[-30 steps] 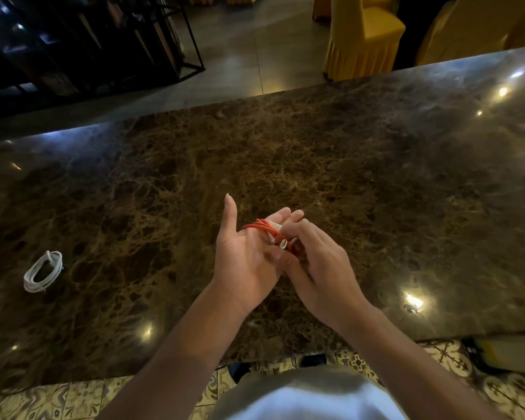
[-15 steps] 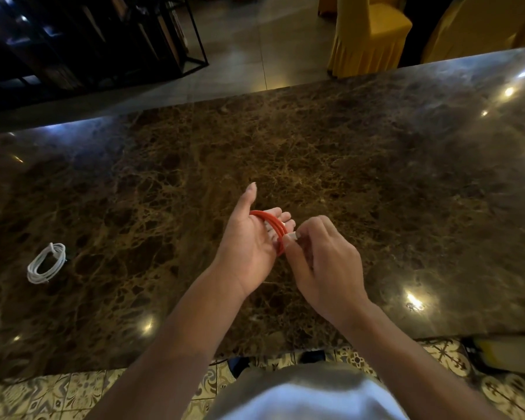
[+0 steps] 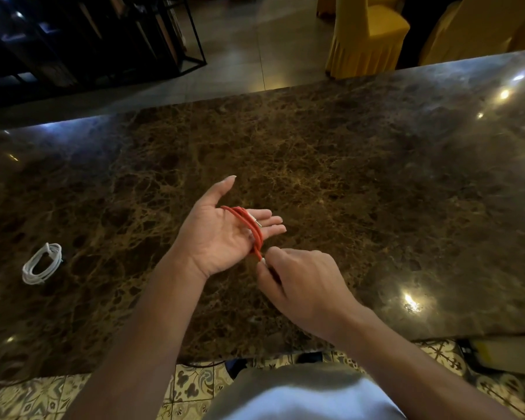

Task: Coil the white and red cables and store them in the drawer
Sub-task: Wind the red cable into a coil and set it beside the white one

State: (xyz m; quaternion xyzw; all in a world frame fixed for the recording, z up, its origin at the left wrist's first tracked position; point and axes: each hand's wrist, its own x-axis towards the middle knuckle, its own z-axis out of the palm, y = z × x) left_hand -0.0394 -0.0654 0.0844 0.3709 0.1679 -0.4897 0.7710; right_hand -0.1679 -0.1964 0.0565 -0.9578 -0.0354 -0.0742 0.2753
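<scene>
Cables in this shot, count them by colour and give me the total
White cable: 1, coiled, lying on the table.
Red cable: 1, looped round the left hand, its end pinched by the right hand.
Total: 2

We are holding our left hand flat, palm up, with the red cable looped around its fingers. Our right hand is pinching the cable's end. The white cable is lying coiled on the marble counter, well apart.
</scene>
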